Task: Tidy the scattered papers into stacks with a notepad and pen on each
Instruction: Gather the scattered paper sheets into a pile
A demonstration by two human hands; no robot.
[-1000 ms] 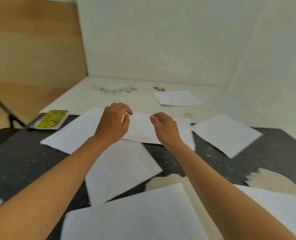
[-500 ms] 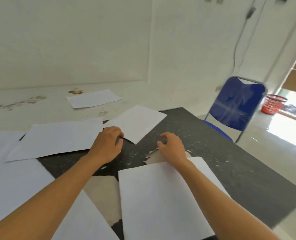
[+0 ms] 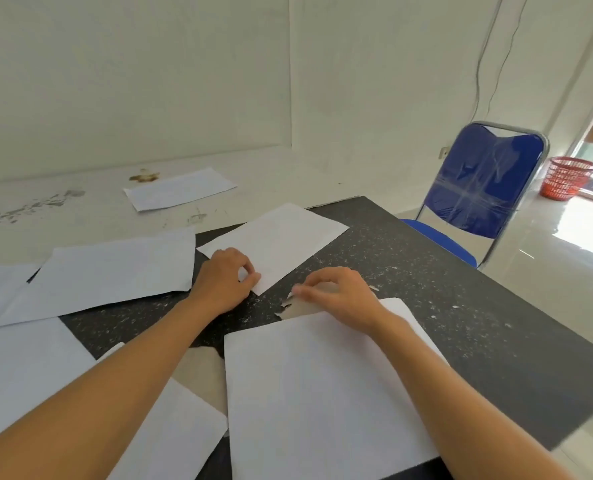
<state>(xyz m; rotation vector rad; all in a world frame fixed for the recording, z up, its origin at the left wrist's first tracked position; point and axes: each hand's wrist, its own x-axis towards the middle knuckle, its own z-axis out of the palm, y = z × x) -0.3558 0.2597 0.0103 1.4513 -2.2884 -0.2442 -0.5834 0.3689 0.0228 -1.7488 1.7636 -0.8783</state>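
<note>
Sheet (image 3: 277, 242) lies flat on the dark counter (image 3: 426, 289), long axis running from near-left to far-right, near corner toward the person. Left hand (image 3: 224, 280) pinches that corner between thumb and fingers (image 3: 253, 277). Right hand (image 3: 340, 296) hovers just beside, fingers curled and empty, above a nearer sheet (image 3: 322, 393). Judged step: gathering loose sheets. Next: draw the pinched sheet in. No notepad or pen visible.

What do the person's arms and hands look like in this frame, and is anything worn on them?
Both arms are bare from the bottom edge of the frame to the hands; no sleeves show. The left hand and right hand are ungloved, and no watch, bracelet or ring can be seen on the wrists or fingers. No markings show either.
</note>
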